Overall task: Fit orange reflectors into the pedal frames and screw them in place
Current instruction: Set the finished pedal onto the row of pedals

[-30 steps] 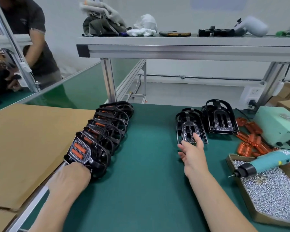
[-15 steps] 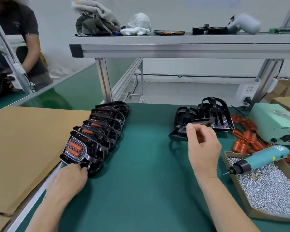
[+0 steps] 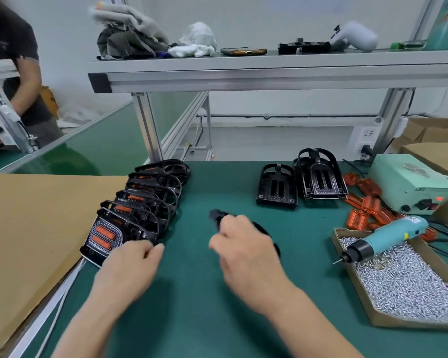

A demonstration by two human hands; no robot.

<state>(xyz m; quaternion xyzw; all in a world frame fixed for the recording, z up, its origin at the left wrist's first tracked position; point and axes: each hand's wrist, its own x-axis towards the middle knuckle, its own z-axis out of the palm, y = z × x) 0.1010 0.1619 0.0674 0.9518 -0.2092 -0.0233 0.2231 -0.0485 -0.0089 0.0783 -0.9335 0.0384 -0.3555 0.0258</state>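
My right hand (image 3: 246, 251) grips a black pedal frame (image 3: 217, 217) above the green table, and the hand hides most of the frame. My left hand (image 3: 131, 264) rests with relaxed fingers at the near end of a row of black pedal frames with orange reflectors fitted (image 3: 140, 210). Two bare pedal frames (image 3: 277, 187) (image 3: 321, 179) stand at the back right. Loose orange reflectors (image 3: 365, 202) lie in a heap right of them. A teal electric screwdriver (image 3: 383, 239) lies across a cardboard tray of silver screws (image 3: 409, 282).
A brown cardboard sheet (image 3: 31, 228) covers the table's left side. A pale green power box (image 3: 411, 184) sits at the right, with cardboard boxes (image 3: 435, 148) behind it. An aluminium shelf (image 3: 269, 73) carries clutter overhead. Another person (image 3: 16, 81) stands at the far left.
My right hand lifted one bare pedal frame from the back right and brought it toward the table's middle. My left hand moved right, off the nearest finished pedal.
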